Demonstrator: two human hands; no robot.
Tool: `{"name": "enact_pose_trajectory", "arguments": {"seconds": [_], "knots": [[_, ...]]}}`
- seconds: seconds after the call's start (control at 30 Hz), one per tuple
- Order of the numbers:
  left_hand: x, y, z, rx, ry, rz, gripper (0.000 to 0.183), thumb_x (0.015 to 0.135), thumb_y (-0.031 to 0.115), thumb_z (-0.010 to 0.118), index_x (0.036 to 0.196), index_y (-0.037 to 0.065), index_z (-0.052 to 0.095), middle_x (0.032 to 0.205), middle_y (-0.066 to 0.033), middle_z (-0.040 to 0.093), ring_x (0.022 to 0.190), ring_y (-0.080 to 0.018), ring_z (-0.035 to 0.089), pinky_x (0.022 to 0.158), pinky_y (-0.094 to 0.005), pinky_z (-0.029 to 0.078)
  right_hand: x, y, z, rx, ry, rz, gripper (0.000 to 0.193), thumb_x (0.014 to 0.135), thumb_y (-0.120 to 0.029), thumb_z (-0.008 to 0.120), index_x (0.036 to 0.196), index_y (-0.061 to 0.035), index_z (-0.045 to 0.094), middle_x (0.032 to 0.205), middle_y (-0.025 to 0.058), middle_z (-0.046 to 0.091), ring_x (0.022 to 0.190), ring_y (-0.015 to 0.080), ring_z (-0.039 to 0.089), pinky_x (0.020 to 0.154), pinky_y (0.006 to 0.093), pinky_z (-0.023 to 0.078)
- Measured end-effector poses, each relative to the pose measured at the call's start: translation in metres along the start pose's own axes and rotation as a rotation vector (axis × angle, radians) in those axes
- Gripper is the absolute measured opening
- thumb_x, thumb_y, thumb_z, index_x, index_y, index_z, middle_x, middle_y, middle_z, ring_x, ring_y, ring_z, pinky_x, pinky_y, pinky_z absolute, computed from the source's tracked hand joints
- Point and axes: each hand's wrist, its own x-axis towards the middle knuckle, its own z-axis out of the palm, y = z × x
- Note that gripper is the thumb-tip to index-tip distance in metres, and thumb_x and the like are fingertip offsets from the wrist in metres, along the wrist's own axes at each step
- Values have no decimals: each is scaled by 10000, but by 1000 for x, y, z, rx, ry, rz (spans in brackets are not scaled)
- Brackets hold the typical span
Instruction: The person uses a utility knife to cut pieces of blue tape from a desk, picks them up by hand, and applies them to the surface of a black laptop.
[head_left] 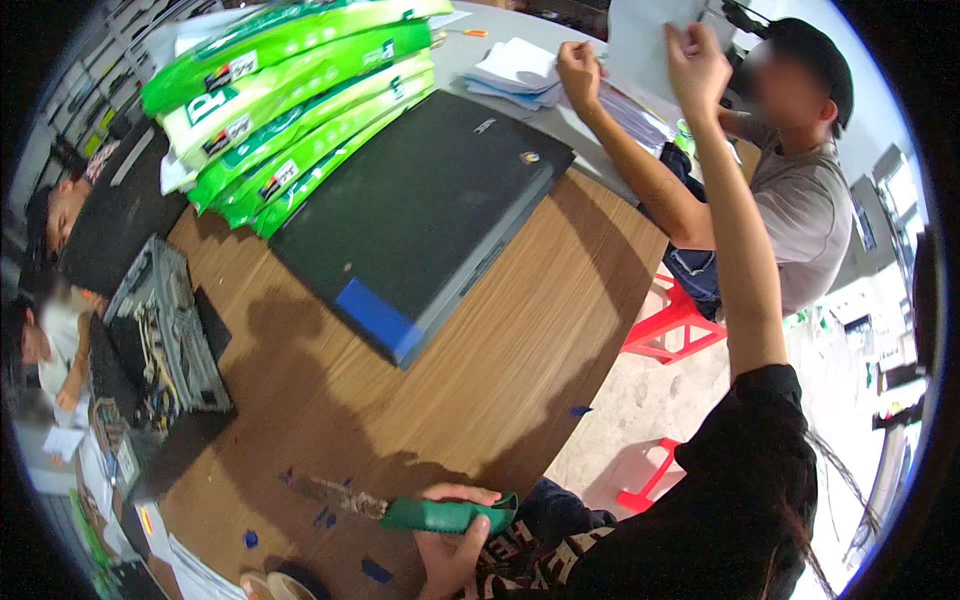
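My left hand (455,545) comes up from the lower edge, fingers and thumb wrapped round a green plastic-handled tool (440,515). From the tool's left end a blurred, greyish piece sticks out over the table; its exact kind is unclear. My right hand (700,70) is raised high at the upper right, the black-sleeved arm stretched away from me. Its fingers are curled in, and anything between them is too small to make out. Beyond the tool lies a closed black laptop (420,190), a strip of blue tape (375,315) on its near corner.
Green-and-white packs (300,110) are stacked against the laptop's far left. An opened grey device (165,340) stands at the left. Blue scraps (375,570) dot the wooden table (520,320). A co-worker (800,200) sits at right by a red stool (670,325), one hand raised.
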Motion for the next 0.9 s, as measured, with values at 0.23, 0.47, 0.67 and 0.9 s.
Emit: {"name": "enact_pose_trajectory", "arguments": {"seconds": [0.23, 0.47, 0.67, 0.9], "knots": [[-12, -6, -4, -230, 194, 143, 212, 877, -51, 506, 1050, 33, 416, 827, -110, 567, 727, -174, 566, 679, -326, 481, -113, -183, -151, 922, -355, 180, 202, 882, -29, 616, 1069, 16, 555, 940, 65, 637, 867, 118, 591, 773, 255, 469], [-61, 20, -45, -300, 375, 238, 106, 936, 87, 508, 955, 57, 407, 931, -125, 529, 690, -159, 506, 638, -295, 438, -237, -261, -266, 1408, -1095, 611, 529, 853, -163, 656, 1270, 61, 421, 1174, 150, 565, 1089, 221, 533, 941, 365, 399], [-119, 24, -92, -240, 491, 265, 146, 924, 133, 546, 885, 71, 420, 1233, -190, 473, 1136, -258, 513, 913, -384, 443, -279, -275, -257, 1246, -1361, 894, 534, 893, -122, 616, 1334, 36, 360, 1216, 124, 537, 1099, 155, 504, 924, 284, 403], [-170, 35, -113, -197, 575, 90, 154, 868, -6, 557, 885, 60, 419, 955, -159, 586, 752, -171, 592, 689, -285, 483, -287, -267, -237, 1055, -1458, 608, 541, 867, -6, 624, 1346, 26, 377, 1126, 124, 591, 936, 112, 567, 769, 209, 444]]}}
